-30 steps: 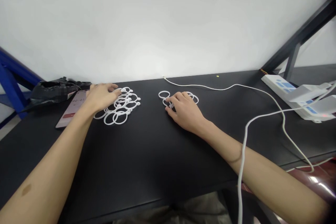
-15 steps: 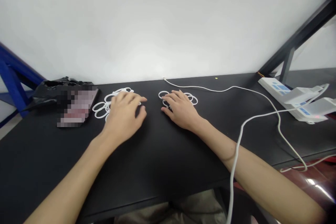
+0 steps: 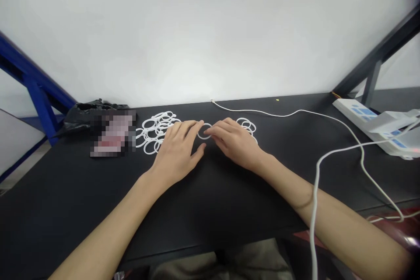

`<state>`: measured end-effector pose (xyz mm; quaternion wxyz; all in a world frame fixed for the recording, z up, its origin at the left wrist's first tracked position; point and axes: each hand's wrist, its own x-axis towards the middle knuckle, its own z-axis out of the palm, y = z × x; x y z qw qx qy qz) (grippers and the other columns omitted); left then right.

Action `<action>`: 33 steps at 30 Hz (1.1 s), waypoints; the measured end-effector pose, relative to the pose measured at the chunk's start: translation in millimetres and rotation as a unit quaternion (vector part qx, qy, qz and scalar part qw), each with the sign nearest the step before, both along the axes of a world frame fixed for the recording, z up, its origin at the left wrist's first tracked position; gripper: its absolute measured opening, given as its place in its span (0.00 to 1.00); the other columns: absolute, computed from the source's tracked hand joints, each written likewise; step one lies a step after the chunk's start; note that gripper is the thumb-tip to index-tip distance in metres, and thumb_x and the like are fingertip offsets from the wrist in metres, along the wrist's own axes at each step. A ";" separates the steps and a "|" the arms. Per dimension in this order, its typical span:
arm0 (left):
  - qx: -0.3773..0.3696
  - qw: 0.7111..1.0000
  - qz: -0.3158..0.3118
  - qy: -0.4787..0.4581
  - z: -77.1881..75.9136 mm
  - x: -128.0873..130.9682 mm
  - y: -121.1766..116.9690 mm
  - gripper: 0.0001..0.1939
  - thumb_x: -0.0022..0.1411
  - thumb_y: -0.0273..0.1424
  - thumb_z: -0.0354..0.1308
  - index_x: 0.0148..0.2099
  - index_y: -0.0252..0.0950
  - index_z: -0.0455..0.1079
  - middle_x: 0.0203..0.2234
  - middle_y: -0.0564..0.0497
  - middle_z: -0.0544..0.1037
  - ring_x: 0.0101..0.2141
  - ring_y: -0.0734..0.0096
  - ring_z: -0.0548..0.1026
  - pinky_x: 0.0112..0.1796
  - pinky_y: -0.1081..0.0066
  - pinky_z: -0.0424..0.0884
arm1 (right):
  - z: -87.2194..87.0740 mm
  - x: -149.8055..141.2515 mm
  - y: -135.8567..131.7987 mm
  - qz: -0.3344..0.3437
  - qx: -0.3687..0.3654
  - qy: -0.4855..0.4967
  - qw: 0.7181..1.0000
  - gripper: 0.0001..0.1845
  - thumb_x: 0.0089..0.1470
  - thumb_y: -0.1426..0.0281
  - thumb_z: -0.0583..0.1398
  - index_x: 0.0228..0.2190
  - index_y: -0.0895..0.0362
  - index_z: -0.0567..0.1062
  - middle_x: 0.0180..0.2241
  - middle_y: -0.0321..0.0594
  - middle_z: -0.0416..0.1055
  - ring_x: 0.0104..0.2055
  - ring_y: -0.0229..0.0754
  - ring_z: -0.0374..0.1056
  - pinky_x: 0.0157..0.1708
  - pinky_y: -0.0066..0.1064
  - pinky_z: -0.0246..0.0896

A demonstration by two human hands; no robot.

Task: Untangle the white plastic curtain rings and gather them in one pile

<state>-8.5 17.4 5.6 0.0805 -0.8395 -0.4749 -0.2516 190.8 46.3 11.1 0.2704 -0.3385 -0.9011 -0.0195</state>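
At twelve o'clock a pale wall backs the black table, with a blue frame near nine and a dark frame between two and three. A white cable crosses in front of the right forearm at four, hiding a strip of it. The left hand is loosely spread, thumb and forefinger parted; whether the bent right hand grasps anything, I cannot tell. A white power strip lies at three; a black bag and a pixelated phone lie at nine. Closer in at nine is a tangled heap of white rings (the left hand covers its near edge). A smaller ring cluster at three is partly hidden behind the right hand. At the dial's centre, between the hands, one single ring lies under the right fingertips.
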 end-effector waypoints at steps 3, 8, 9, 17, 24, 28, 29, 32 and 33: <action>-0.019 1.000 -0.018 0.003 -1.1 -0.6 0.1 0.25 0.67 0.35 0.52 0.64 0.33 0.59 0.54 0.41 0.72 0.53 0.53 0.66 0.54 0.52 0.63 | 3.3 -0.6 -7.1 0.049 -0.001 -0.003 0.999 0.16 0.62 0.79 0.51 0.45 0.57 0.74 0.43 0.45 0.74 0.42 0.45 0.66 0.44 0.38 0.65; -0.055 0.997 -0.051 -0.003 -1.2 -3.1 1.5 0.18 0.67 0.35 0.53 0.58 0.38 0.65 0.48 0.45 0.75 0.49 0.56 0.68 0.52 0.53 0.64 | 4.9 -1.0 -15.8 0.073 -0.012 0.040 0.996 0.16 0.62 0.78 0.51 0.46 0.54 0.72 0.47 0.45 0.69 0.45 0.42 0.68 0.45 0.36 0.68; -0.049 0.998 -0.049 -0.007 -1.2 -3.6 1.8 0.18 0.67 0.36 0.53 0.57 0.37 0.65 0.47 0.45 0.75 0.48 0.56 0.68 0.51 0.53 0.65 | 5.0 -1.1 -16.8 0.068 -0.011 0.054 0.996 0.15 0.62 0.78 0.51 0.47 0.55 0.71 0.47 0.45 0.69 0.45 0.42 0.68 0.44 0.35 0.69; -0.008 0.999 -0.039 -0.027 -2.9 -5.5 2.0 0.17 0.67 0.40 0.55 0.55 0.39 0.65 0.43 0.46 0.76 0.46 0.56 0.70 0.49 0.55 0.66 | 2.3 -2.0 -20.0 -0.001 -0.079 0.085 0.993 0.12 0.63 0.73 0.54 0.47 0.55 0.71 0.42 0.43 0.74 0.38 0.41 0.71 0.38 0.34 0.69; -0.015 0.999 -0.038 -0.036 -2.7 -4.0 0.5 0.17 0.67 0.43 0.55 0.50 0.38 0.67 0.40 0.47 0.76 0.45 0.57 0.70 0.47 0.57 0.67 | -0.7 -2.2 -18.1 0.010 -0.118 0.137 0.983 0.12 0.61 0.76 0.54 0.44 0.54 0.73 0.40 0.40 0.76 0.39 0.39 0.73 0.38 0.32 0.67; -0.018 0.998 -0.036 -0.041 -1.3 -3.4 0.0 0.15 0.66 0.43 0.55 0.49 0.39 0.67 0.39 0.47 0.76 0.45 0.57 0.70 0.46 0.57 0.67 | 1.4 -3.1 -18.3 0.001 -0.135 0.151 0.979 0.10 0.62 0.75 0.53 0.42 0.54 0.73 0.38 0.39 0.77 0.38 0.39 0.73 0.38 0.31 0.67; -0.018 0.998 -0.035 -0.041 -0.8 -3.2 -0.1 0.15 0.66 0.43 0.56 0.49 0.39 0.67 0.39 0.47 0.76 0.45 0.57 0.70 0.46 0.57 0.67 | 2.3 -3.3 -18.7 -0.001 -0.136 0.152 0.979 0.10 0.62 0.74 0.53 0.41 0.54 0.73 0.38 0.39 0.77 0.37 0.39 0.73 0.37 0.31 0.67; -0.013 0.998 -0.034 -0.042 0.7 -2.3 -0.7 0.15 0.66 0.42 0.56 0.48 0.39 0.68 0.38 0.47 0.76 0.44 0.57 0.70 0.46 0.57 0.67 | 4.9 -3.7 -19.8 -0.005 -0.133 0.159 0.978 0.10 0.63 0.73 0.53 0.40 0.54 0.74 0.36 0.38 0.78 0.35 0.38 0.73 0.34 0.30 0.66; -0.011 0.998 -0.034 -0.042 1.2 -1.9 -0.8 0.14 0.65 0.42 0.56 0.48 0.39 0.68 0.38 0.47 0.77 0.44 0.57 0.70 0.46 0.57 0.67 | 5.5 -3.8 -20.2 -0.005 -0.132 0.161 0.978 0.10 0.63 0.73 0.54 0.40 0.54 0.74 0.36 0.38 0.78 0.34 0.38 0.72 0.34 0.30 0.66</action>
